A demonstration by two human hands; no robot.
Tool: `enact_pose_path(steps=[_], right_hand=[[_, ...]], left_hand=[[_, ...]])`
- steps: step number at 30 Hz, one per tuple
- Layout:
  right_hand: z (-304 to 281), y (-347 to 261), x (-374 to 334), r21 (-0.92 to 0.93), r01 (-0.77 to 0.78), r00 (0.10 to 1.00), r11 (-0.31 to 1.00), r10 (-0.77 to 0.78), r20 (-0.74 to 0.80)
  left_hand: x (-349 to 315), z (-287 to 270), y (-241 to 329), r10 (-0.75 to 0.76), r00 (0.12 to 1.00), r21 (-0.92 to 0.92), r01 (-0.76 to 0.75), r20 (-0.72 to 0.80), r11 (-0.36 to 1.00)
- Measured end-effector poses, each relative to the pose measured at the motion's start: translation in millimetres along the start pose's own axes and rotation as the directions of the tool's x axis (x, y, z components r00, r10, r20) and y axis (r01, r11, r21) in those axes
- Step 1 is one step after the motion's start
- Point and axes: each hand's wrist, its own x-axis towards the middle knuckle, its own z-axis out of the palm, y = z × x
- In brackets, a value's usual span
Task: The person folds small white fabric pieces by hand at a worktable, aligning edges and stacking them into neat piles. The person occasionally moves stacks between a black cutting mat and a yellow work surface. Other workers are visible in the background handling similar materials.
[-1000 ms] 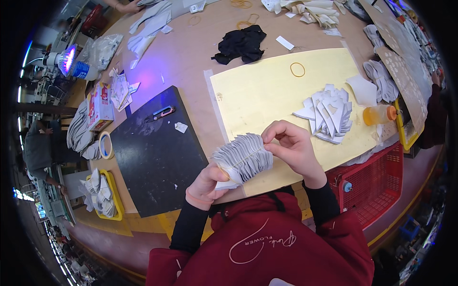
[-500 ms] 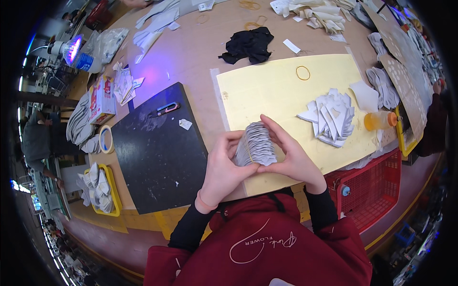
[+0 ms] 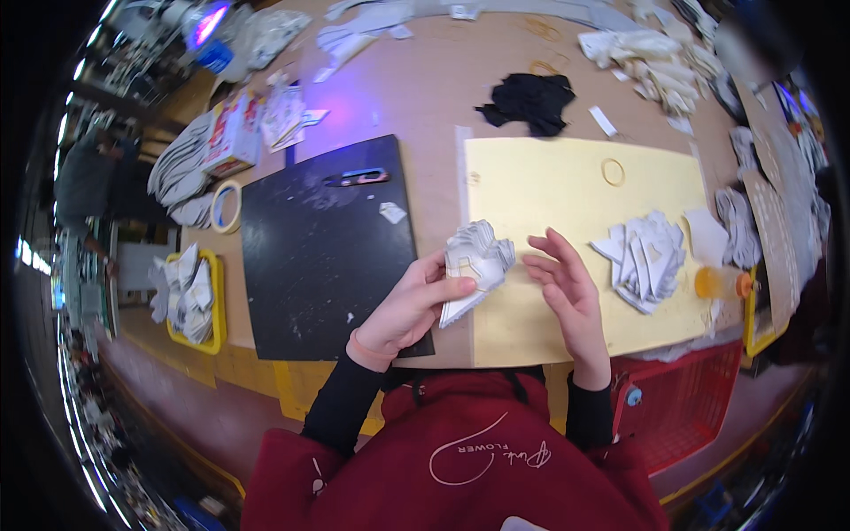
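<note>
A stack of white cut fabric pieces [image 3: 478, 257] is gripped in my left hand [image 3: 410, 303], thumb on its face and fingers behind. The stack is tilted, with its layered edges showing at the top right. My right hand [image 3: 571, 301] is apart from it on the right, fingers spread and holding nothing. Beneath both hands lies a pale yellow board [image 3: 531, 195]. A loose pile of similar white pieces [image 3: 644, 261] rests on the board to the right of my right hand. A rubber band [image 3: 613, 173] lies farther up the board.
Left of the hands is a black board [image 3: 310, 274] with a cutter knife [image 3: 359, 177] on it. Tape roll [image 3: 227, 207] and yellow basket [image 3: 217, 301] stand farther left. Black cloth [image 3: 529, 102] lies at the back. An orange-capped bottle [image 3: 722, 283] is at right, above a red crate [image 3: 686, 407].
My right hand has let go of the stack and moved away to the right, opening. My left hand now holds the stack alone, its face turned up. The view has shifted.
</note>
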Motion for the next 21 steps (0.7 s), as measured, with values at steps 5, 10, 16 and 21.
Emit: enact_pose_path(steps=[5, 10, 16, 21], right_hand=[[2, 12, 1, -0.162, -0.124, 0.992, 0.979, 0.122, -0.023], [-7, 31, -4, -0.118, -0.132, 0.977, 0.984, 0.109, -0.183], [-1, 24, 0, -0.093, -0.147, 0.976, 0.985, 0.13, -0.172], [3, 23, 4, -0.132, -0.133, 0.983, 0.982, 0.114, -0.146]], left_hand=[[-39, -32, 19, 0.203, 0.972, -0.122, -0.217, -0.119, 0.968], [-109, -68, 61, 0.504, 0.768, 0.101, -0.509, -0.394, 0.855], [-234, -150, 79, 0.703, 0.241, 0.524, -0.517, -0.669, 0.676], [-280, -194, 75, 0.657, 0.018, 0.574, -0.47, -0.754, 0.671]])
